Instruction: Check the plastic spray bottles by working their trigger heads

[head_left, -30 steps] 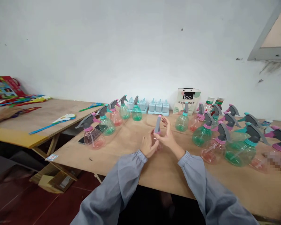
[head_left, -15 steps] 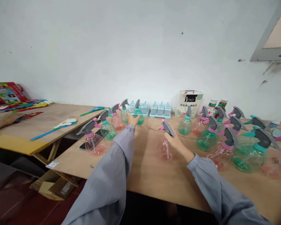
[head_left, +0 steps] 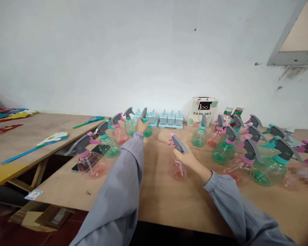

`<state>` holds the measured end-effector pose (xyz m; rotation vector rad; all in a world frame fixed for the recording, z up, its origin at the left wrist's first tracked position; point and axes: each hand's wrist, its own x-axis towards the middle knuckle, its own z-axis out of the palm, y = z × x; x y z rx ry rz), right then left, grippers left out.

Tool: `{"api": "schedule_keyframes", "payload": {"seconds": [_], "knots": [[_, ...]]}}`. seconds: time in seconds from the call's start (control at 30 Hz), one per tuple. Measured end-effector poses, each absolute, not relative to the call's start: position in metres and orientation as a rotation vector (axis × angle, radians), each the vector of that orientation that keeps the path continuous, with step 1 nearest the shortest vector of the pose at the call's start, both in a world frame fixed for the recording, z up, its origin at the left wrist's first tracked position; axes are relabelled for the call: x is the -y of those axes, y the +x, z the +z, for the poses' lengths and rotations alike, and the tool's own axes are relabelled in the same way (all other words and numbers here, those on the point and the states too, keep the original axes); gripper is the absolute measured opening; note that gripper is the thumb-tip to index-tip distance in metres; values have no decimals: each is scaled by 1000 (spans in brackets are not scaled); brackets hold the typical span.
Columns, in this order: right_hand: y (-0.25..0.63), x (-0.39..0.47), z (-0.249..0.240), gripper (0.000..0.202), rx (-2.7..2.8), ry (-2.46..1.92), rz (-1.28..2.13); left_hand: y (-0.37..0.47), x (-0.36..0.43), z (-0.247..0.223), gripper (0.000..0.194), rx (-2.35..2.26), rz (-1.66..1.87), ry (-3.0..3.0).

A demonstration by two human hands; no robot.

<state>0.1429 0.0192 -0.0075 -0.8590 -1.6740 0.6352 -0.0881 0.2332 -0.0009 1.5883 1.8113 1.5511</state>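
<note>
At the back of the table, my left hand [head_left: 141, 127] is closed round the neck of a green spray bottle [head_left: 148, 131] with a grey and teal head. That bottle stands upright just before the pale blue moulds. My right hand [head_left: 186, 156] grips a pink spray bottle [head_left: 179, 171] below its grey and pink trigger head, in the middle of the table. Its fingers are partly hidden behind the neck. Left of my left arm stand other spray bottles, among them a pink spray bottle [head_left: 94, 165] at the front and a green spray bottle [head_left: 110, 146] behind it.
Several more spray bottles crowd the right side, including a large green one [head_left: 269, 169]. A paper bag [head_left: 204, 114] leans by the wall beside ice-pop moulds [head_left: 170, 120]. A phone [head_left: 78, 166] lies at left. Hand-shaped clappers [head_left: 52, 139] lie on the neighbouring table.
My left hand has closed round the green bottle's neck; its fingers were spread beside it before. My right hand stays on the pink bottle. The view has shifted slightly.
</note>
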Motion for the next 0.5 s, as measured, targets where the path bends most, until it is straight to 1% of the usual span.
{"api": "schedule_keyframes", "payload": {"seconds": [0.07,0.2,0.27,0.37,0.43,0.5], "knots": [[143,-18,-5,26,1684,-845,636,-81,-221,-8,36,-1820,1555,1609],[141,-11,6,14,1671,-796,703,-72,-184,-20,35,-1821,1585,1688],[140,-7,13,16,1622,-817,788,-74,-160,-25,30,-1783,1589,1788],[139,0,22,27,1515,-808,952,-83,-124,-35,19,-1691,1623,1906],[139,3,28,31,1451,-776,1050,-89,-102,-44,20,-1587,1695,1928],[139,5,31,32,1425,-783,1128,-92,-83,-54,26,-1471,1774,1917]]}}
